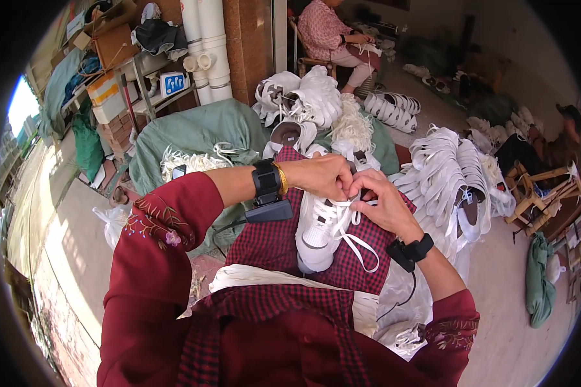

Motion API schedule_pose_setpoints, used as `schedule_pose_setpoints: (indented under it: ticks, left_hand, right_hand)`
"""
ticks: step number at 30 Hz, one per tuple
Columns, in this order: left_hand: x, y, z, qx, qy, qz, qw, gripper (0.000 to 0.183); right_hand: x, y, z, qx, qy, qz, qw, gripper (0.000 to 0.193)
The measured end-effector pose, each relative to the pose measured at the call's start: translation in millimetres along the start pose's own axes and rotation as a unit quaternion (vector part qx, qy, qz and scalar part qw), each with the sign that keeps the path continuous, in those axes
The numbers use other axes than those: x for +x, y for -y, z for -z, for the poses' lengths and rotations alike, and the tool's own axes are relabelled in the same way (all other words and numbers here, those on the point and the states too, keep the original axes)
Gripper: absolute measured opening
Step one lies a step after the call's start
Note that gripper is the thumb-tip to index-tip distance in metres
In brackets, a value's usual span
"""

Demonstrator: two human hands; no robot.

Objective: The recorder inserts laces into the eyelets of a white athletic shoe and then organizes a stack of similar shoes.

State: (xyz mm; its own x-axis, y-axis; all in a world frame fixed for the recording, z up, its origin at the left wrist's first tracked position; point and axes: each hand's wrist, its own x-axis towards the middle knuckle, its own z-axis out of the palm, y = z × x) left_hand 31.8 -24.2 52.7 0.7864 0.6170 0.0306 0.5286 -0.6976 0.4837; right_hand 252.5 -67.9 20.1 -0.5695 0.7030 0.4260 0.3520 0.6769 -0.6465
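Observation:
A white sneaker (315,233) rests on the red and black checked cloth over my lap, its toe pointing toward me. Both hands meet at the upper end of its lacing. My left hand (324,176) is closed, with fingertips pinching the white shoelace (357,242) near the top eyelets. Close beside it, my right hand (382,198) pinches the same lace between thumb and finger. A loose loop of lace hangs down to the right of the shoe. My fingers partly hide the shoe's opening and top eyelets.
Stacked white shoes (442,164) stand at the right, with more white shoes (306,97) ahead. A bundle of laces (190,161) lies on green cloth (197,129) at the left. Another person (329,32) sits farther back. A wooden chair (539,193) is at the far right.

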Motion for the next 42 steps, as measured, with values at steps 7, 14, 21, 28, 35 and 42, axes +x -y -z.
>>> schedule_pose_setpoints:
  ticks: [7, 14, 21, 28, 35, 42]
  left_hand:
    - [-20, 10, 44, 0.212, -0.098, 0.009, 0.972, 0.004]
    - [-95, 90, 109, 0.207, -0.27, 0.132, 0.931, 0.006]
    - [-148, 143, 88, 0.202, -0.358, 0.159, 0.898, 0.007]
    - [-163, 170, 51, 0.141, -0.38, 0.222, 0.887, 0.013]
    - [-116, 30, 11, 0.031, -0.299, -0.007, 0.954, 0.015]
    - [-66, -19, -22, 0.207, -0.266, -0.197, 0.921, 0.021]
  right_hand:
    - [0, 7, -6, -0.028, -0.004, -0.006, 1.0, 0.02]
    - [3, 10, -5, -0.038, -0.016, 0.0, 0.999, 0.013]
    - [10, 19, -5, -0.069, 0.036, -0.04, 0.996, 0.017]
    - [10, 25, -3, -0.067, 0.046, -0.003, 0.997, 0.019]
    - [35, 30, -4, -0.111, 0.013, 0.011, 0.994, 0.02]
    - [48, 19, 5, 0.05, 0.015, -0.17, 0.984, 0.026]
